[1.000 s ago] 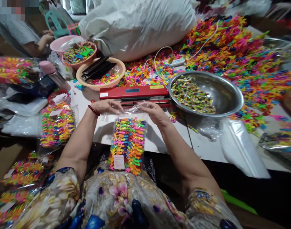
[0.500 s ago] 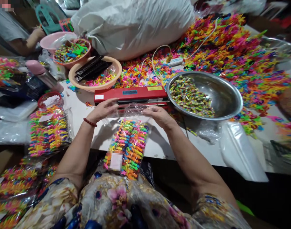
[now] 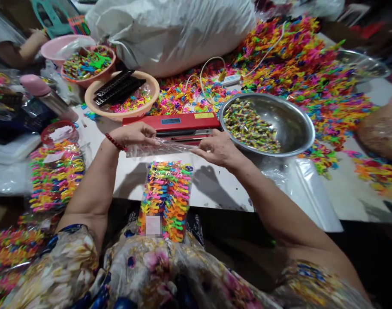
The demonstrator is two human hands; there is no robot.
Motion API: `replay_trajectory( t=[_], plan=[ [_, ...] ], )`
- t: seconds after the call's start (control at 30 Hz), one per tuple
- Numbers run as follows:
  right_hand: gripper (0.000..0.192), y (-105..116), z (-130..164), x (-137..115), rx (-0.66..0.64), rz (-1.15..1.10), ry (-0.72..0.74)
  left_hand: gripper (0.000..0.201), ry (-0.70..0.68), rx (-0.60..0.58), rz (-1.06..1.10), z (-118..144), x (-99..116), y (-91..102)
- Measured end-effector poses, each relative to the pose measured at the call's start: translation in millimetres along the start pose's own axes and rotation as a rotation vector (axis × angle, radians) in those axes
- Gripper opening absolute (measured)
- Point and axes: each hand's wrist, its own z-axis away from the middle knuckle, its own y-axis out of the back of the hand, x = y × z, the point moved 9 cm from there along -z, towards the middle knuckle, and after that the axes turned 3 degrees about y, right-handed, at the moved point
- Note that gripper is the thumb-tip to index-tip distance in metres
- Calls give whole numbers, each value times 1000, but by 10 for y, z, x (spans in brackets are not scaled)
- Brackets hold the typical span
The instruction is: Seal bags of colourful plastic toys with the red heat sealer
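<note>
Stored bags: filled bags (image 3: 16,251) of multicoloured plastic pieces lie at lower left, below table level.
Co-worker: a bent forearm (image 3: 24,53) shows at the back; I cannot tell what its hand is doing.
Bottle: pink-capped bottle (image 3: 49,96), tilted in my view, near a red dish (image 3: 44,136) holding white paper.
Packed bag: one labelled bag (image 3: 56,176) lies at the table's left edge.
Peach basin (image 3: 119,116): black trays rest over loose pieces.
Left hand (image 3: 138,134): wears a dark red bead bracelet; fingers pinch the left end of the bag's mouth.
Clear bag (image 3: 167,193): filled with multicoloured pieces; mouth stretched between both hands, lower end beyond the table's near edge, before the floral top (image 3: 157,268).
Bag sealer (image 3: 170,122): red, yellow-labelled, just behind the bag's mouth.
Right hand (image 3: 220,148): thumb and fingers grasp the mouth's right end.
Steel bowl (image 3: 290,124): small wrapped items heaped at its left side.
Plastic sleeves (image 3: 318,195): clear, stacked over the near edge.
Loose pieces (image 3: 312,81): spread widely behind the bowl.
</note>
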Motion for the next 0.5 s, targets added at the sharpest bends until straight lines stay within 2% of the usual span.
replay_trajectory(
  t=[0.07,0.17,0.27,0.33,0.37,0.4,0.47,0.5],
  plan=[
    [33,34,11,80,19,27,5,39,41,101,-141,74,-1,96],
    [16,50,19,246,180,-221,-99,31,-3,423,-228,181,90,209],
    [8,-43,44,394,396,-572,-205,22,-61,826,-73,407,63,209],
    [12,-179,45,459,475,-811,-270,26,30,1028,125,575,-164,135],
    [17,-248,41,479,494,-912,-305,30,122,1069,232,626,-325,70],
    [21,-307,33,484,502,-995,-337,35,224,1048,334,633,-487,-17],
    [28,-366,7,457,496,-1091,-372,46,374,865,496,538,-729,-217],
    [31,-369,-10,433,485,-1118,-377,50,394,745,557,459,-788,-307]
  ],
)
